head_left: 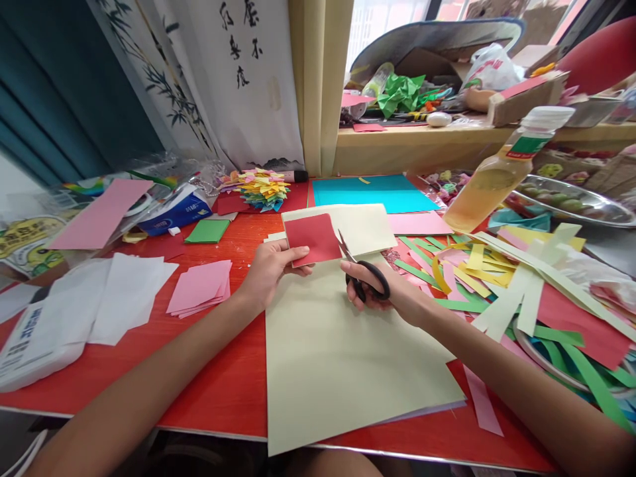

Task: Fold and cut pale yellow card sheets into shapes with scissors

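Observation:
My left hand (278, 268) pinches a red paper piece (313, 238) together with a cream paper strip (365, 227) behind it, thumb on top. My right hand (375, 285) is closed round the black handles of a pair of scissors (378, 279). The scissor blades point up and left, at the right edge of the red piece and in front of the cream strip. Below both hands lies a large pale green-cream sheet (348, 358), reaching over the table's front edge.
Pink squares (201, 286), a green square (207, 230) and white tissues (126, 298) lie left. Behind are a folded paper ball (263, 190) and a blue sheet (372, 193). At right, a tilted bottle (489, 185) stands near coloured strips (477, 265) and a metal dish (579, 205).

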`<state>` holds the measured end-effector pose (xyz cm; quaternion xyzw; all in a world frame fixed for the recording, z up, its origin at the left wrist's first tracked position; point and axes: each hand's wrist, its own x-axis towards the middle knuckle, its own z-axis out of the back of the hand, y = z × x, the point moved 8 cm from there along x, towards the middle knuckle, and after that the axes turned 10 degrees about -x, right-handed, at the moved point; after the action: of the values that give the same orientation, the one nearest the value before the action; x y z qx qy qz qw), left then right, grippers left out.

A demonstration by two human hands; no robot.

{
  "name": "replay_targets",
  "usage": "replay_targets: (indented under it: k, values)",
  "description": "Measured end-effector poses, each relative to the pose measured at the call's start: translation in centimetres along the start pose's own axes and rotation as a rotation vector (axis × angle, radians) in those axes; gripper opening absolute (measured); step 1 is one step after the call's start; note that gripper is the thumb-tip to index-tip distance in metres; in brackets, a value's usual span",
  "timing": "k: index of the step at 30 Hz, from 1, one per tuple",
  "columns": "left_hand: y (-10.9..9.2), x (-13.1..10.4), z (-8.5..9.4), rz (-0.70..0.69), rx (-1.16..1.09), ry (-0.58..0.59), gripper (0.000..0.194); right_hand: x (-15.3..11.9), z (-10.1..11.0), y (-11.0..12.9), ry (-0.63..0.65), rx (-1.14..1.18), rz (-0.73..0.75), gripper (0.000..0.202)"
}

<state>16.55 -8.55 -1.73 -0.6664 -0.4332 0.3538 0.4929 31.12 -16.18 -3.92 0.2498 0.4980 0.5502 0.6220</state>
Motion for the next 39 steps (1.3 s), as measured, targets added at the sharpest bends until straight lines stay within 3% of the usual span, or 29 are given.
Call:
replay_targets:
  k: [4,6,8,13,18,20,23,27,30,34,39]
  values:
    - [1.1,1.5,2.6,0.121,0.128,-0.077,0.018,-0.4,-0.1,1.1,0.079,0.019,0.077,0.053]
    - [1.7,2.1,3.8,0.194,0.25,-0.097,0.019,-0.5,0.7,1.7,-0.001,0.065,0.173,0.052]
    - [1.3,2.5,4.2,0.174,0.376,-0.078,0.02,-0.7,2.1,2.2,-0.157,0.091,0.269,0.049]
    - [-1.9,1.9,1.8,-0.084,0.55,0.154,0.02,-2.0,5.4,3.1,-0.57,-0.043,0.424,0.031]
    - [-2.3,0.9,0.2,-0.011,0.39,0.309,0.02,-3.5,6.6,4.4,-0.758,-0.255,0.551,0.031]
    - [-2.0,0.4,-0.4,0.028,0.35,0.372,0.019,-3.8,6.4,4.9,-0.75,-0.302,0.596,0.037]
    - [-1.5,-0.3,-1.2,0.088,0.34,0.441,0.017,-3.6,5.7,5.1,-0.624,-0.263,0.614,0.035]
    - [-0.9,-1.0,-2.0,0.157,0.328,0.476,0.016,-2.2,4.2,4.0,-0.39,-0.181,0.469,0.027]
    - [-0.4,-1.1,-2.2,0.187,0.332,0.473,0.014,-1.2,3.4,2.9,-0.293,-0.154,0.355,0.023]
    - [0.3,-0.7,-1.7,0.232,0.329,0.449,0.011,-0.6,2.9,2.0,-0.264,-0.122,0.321,0.021]
    - [2.3,-1.3,-1.8,0.412,0.233,0.456,0.031,-0.5,2.7,2.1,-0.311,-0.215,0.383,0.017]
